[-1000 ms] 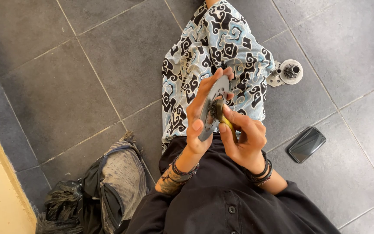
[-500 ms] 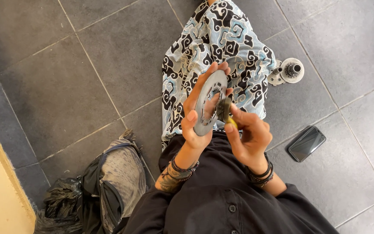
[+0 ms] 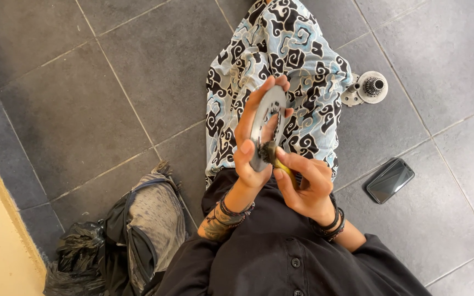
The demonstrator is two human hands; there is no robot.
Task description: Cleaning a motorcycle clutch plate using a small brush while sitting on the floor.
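— While our left hand [image 3: 250, 145] grips the metal disc [image 3: 266, 125] upright over our patterned lap, what holds the brush [image 3: 274, 156]?
— Our right hand [image 3: 305, 186], fingers closed on its yellow handle, bristles touching the disc.

A dark phone [image 3: 390, 180], grey bag [image 3: 149, 225] and metal hub [image 3: 370, 88] lie on tiles.
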